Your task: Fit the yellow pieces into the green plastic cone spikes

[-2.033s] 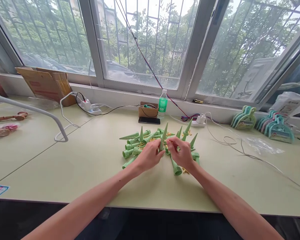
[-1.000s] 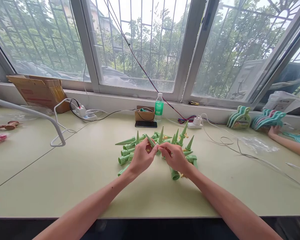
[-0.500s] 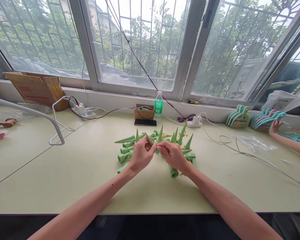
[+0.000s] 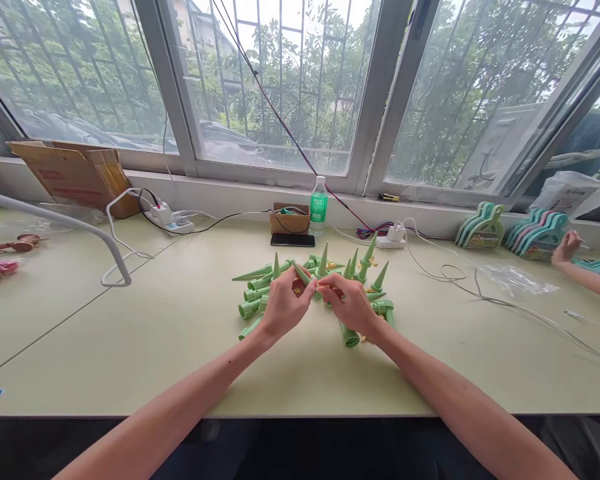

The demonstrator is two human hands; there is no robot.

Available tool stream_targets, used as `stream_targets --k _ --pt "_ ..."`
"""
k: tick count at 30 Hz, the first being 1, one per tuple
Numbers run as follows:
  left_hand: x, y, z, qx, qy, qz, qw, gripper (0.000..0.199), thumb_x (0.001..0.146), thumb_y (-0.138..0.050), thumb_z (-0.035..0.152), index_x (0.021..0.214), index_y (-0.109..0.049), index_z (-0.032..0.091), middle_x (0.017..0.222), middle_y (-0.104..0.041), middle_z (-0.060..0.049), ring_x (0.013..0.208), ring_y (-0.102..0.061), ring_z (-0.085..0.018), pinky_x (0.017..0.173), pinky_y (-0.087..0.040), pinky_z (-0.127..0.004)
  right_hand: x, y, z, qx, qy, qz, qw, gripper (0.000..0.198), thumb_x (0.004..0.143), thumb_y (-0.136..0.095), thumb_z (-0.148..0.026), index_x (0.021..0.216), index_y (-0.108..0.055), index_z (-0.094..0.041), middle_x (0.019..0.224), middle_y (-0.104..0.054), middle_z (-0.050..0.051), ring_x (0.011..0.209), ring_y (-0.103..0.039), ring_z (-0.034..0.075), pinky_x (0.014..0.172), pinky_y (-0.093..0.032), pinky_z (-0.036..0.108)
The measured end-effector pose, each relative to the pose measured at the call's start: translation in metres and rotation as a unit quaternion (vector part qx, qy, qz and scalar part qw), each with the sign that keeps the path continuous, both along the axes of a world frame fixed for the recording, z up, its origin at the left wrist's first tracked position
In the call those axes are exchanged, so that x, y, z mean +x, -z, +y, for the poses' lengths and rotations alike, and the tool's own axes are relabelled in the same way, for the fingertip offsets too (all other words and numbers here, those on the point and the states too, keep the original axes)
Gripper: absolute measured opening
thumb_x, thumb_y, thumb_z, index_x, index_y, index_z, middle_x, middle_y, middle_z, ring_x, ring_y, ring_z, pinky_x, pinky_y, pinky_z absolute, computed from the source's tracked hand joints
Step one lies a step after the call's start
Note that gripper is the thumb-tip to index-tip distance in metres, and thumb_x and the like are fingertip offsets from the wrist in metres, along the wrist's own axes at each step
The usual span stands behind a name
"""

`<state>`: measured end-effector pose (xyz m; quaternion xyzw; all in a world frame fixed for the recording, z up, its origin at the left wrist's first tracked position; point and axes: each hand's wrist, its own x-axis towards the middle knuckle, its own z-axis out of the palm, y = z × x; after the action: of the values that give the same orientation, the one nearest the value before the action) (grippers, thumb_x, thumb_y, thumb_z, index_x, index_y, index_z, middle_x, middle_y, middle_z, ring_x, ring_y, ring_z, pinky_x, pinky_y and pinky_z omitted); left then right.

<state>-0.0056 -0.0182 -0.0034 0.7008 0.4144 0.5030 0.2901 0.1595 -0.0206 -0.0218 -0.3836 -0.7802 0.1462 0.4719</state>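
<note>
My left hand (image 4: 289, 303) is closed around a green plastic watering spike (image 4: 301, 273), its pointed end tilted up to the left. Fingertips of my right hand (image 4: 349, 301) pinch at the spike's near end, meeting the left thumb; whatever small part they grip is hidden. Around both hands lie several more green pieces: cones such as the upright spike (image 4: 323, 261), open threaded tubes like the left tube (image 4: 250, 308), and a tube (image 4: 351, 337) under my right wrist. Small yellow valves (image 4: 372, 261) are fitted to some spikes.
Behind the pieces are a black phone (image 4: 293, 240), a small cardboard box (image 4: 289, 222) and a green-labelled bottle (image 4: 319, 205). White cables (image 4: 500, 305) cross the right side. At far right another person's hand (image 4: 567, 248) is beside stacked hangers (image 4: 537, 233). A white metal tube (image 4: 80, 217) juts in from the left.
The view has shifted slightly. My hands stay together on the same spike, with the right fingers slightly moved. The other person's hand has moved away from the hangers.
</note>
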Motion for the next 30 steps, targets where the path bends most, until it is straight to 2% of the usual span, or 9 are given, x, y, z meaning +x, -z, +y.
stream_targets --k 11,23,30 --pt "0.0002 -0.0019 -0.0003 -0.010 0.010 -0.013 1.000 0.020 0.084 -0.060 0.038 0.083 -0.052 0.019 0.066 -0.058 0.001 0.051 -0.056 -0.011 0.046 -0.044 -0.022 0.0007 0.0020 0.0010 -0.018 -0.005 0.022 1.000 0.019 0.095 -0.049 -0.036 0.092 -0.058 -0.019 0.063 -0.060 -0.002 0.051 -0.055 0.011 0.052 -0.043 0.022" --pt "0.0001 -0.0017 -0.0003 -0.015 0.012 -0.012 1.000 0.020 0.083 -0.059 0.037 0.082 -0.052 0.019 0.063 -0.056 0.003 0.047 -0.054 -0.010 0.045 -0.043 -0.022 -0.0023 0.0010 -0.0008 -0.044 -0.025 0.064 0.997 0.020 0.094 -0.051 -0.038 0.090 -0.057 -0.019 0.062 -0.059 -0.002 0.046 -0.048 0.009 0.045 -0.039 0.021" --pt "-0.0005 -0.0028 -0.0003 -0.055 0.025 -0.048 0.997 0.025 0.090 -0.052 0.045 0.081 -0.049 0.021 0.047 -0.048 0.006 0.036 -0.045 -0.010 0.037 -0.037 -0.021 -0.0025 -0.0016 -0.0014 -0.041 -0.020 0.067 0.997 0.017 0.094 -0.052 -0.036 0.090 -0.055 -0.019 0.063 -0.061 -0.002 0.046 -0.049 0.009 0.047 -0.041 0.022"
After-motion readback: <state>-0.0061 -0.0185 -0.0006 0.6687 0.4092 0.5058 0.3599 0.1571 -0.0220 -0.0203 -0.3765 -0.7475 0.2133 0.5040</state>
